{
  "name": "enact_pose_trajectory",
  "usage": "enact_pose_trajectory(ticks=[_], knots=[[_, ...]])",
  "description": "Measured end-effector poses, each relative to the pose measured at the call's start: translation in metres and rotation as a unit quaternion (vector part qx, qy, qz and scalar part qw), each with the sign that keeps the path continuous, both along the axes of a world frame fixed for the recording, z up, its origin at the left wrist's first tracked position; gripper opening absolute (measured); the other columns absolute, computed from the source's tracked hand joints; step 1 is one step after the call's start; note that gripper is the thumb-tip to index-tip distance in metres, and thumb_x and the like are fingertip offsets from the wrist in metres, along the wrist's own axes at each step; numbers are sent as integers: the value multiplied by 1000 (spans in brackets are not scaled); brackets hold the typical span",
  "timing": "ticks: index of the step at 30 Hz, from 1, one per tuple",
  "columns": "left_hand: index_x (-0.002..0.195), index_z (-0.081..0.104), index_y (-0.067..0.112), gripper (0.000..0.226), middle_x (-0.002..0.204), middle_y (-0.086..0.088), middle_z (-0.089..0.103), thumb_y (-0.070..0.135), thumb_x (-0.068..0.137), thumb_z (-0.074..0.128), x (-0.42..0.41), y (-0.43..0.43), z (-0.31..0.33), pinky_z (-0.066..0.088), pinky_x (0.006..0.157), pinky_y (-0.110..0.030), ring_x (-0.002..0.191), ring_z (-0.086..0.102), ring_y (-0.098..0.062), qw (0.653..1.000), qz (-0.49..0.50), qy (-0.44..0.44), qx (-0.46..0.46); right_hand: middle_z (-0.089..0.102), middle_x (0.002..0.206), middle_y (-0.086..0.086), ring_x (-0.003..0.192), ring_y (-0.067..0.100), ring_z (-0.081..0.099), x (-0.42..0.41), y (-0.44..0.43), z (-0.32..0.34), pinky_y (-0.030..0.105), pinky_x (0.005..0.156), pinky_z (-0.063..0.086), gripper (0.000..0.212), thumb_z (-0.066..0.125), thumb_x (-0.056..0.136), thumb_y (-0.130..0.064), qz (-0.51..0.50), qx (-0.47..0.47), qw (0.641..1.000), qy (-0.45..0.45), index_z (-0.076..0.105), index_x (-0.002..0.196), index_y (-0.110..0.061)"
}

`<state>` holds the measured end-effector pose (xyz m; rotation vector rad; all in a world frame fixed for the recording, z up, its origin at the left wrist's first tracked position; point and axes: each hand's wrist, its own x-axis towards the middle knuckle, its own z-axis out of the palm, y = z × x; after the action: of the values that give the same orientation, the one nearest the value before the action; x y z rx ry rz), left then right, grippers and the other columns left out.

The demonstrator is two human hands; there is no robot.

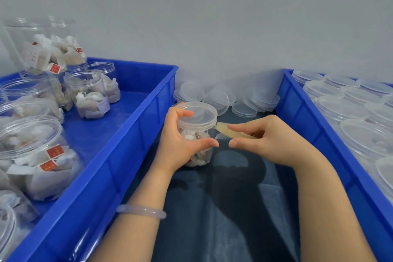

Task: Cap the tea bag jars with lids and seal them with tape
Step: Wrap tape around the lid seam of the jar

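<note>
Between the two blue bins (131,134), over the dark cloth (223,208), the left hand (176,144) wraps its curled fingers round a small tea bag jar (198,149), lid (197,116) already seated. The right hand (263,136) pinches a yellowish strip of tape (223,128), its free end touching the lid's rim (loose lids (214,97) lie behind).

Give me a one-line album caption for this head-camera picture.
Left hand steadies a lidded tea bag jar while the right hand holds a tape strip at its lid.
</note>
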<state>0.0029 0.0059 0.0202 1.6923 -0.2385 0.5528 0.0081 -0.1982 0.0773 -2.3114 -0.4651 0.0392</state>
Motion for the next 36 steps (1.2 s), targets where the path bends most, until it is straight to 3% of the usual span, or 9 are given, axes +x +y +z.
enact_pose_trajectory(ticks=[5, 8, 14, 19, 24, 28, 32, 34, 36], knots=[[99, 43, 31, 75, 122, 20, 45, 41, 37, 84, -1, -1, 0, 38, 93, -8, 112, 44, 16, 1000, 1, -6, 15, 48, 50, -32, 57, -22, 45, 4, 8, -2, 2, 54, 34, 36, 75, 75, -41, -16, -29, 999, -22, 67, 111, -43], [99, 43, 31, 75, 122, 19, 46, 44, 37, 83, 0, -3, -1, 37, 95, -9, 114, 44, 14, 1000, 11, -15, 16, 51, 56, -31, 57, -18, 46, 4, 15, -2, 8, 52, 36, 37, 73, 76, -45, -34, -41, 998, -31, 66, 112, -44], [97, 42, 33, 71, 120, 13, 50, 55, 41, 81, -1, -4, -1, 41, 96, -14, 118, 49, -3, 999, 30, -26, 15, 67, 105, -13, 69, 5, 48, 6, 22, -3, 27, 68, 43, 41, 68, 77, -51, -64, -87, 994, -30, 62, 118, -46], [94, 43, 34, 64, 114, 14, 52, 54, 45, 80, -1, -6, -2, 43, 92, -15, 113, 51, -1, 998, 57, -22, 14, 59, 74, -21, 57, 3, 44, 5, 25, -4, 26, 58, 39, 38, 68, 77, -54, -72, -94, 992, -37, 63, 114, -46], [93, 43, 34, 56, 110, 18, 52, 27, 60, 88, 3, -5, -6, 43, 90, -16, 109, 52, -1, 996, 77, -33, 26, 65, 87, -15, 81, 12, 59, 6, 27, -3, 35, 76, 52, 20, 68, 76, -54, -75, -91, 993, -30, 59, 93, -51], [92, 44, 33, 50, 111, 18, 51, 18, 67, 85, 4, -5, -6, 40, 90, -10, 106, 48, 13, 996, 79, -35, 27, 62, 82, -21, 78, 8, 56, 6, 26, -4, 32, 73, 49, 30, 65, 79, -54, -80, -80, 993, -35, 65, 107, -45], [91, 46, 30, 48, 109, 15, 54, 25, 63, 85, 2, -5, -2, 37, 87, -5, 103, 50, 13, 998, 60, -24, 1, 50, 54, -29, 61, -3, 42, 7, 24, -6, 22, 61, 37, 33, 55, 87, -51, -73, -43, 996, -24, 61, 119, -46], [91, 48, 27, 43, 107, 13, 56, 28, 60, 79, 1, -4, 0, 39, 87, -9, 101, 53, 9, 999, 46, -18, -17, 54, 63, -31, 68, -2, 48, 6, 24, -7, 25, 69, 44, 33, 56, 86, -51, -81, -33, 996, -14, 61, 118, -47], [90, 50, 24, 42, 106, 10, 59, 25, 59, 79, 0, -1, 0, 44, 89, -16, 102, 58, 0, 999, 31, -17, -31, 66, 94, -26, 90, 4, 58, 5, 26, -7, 33, 85, 50, 34, 59, 83, -53, -99, -14, 995, -22, 62, 117, -47]])
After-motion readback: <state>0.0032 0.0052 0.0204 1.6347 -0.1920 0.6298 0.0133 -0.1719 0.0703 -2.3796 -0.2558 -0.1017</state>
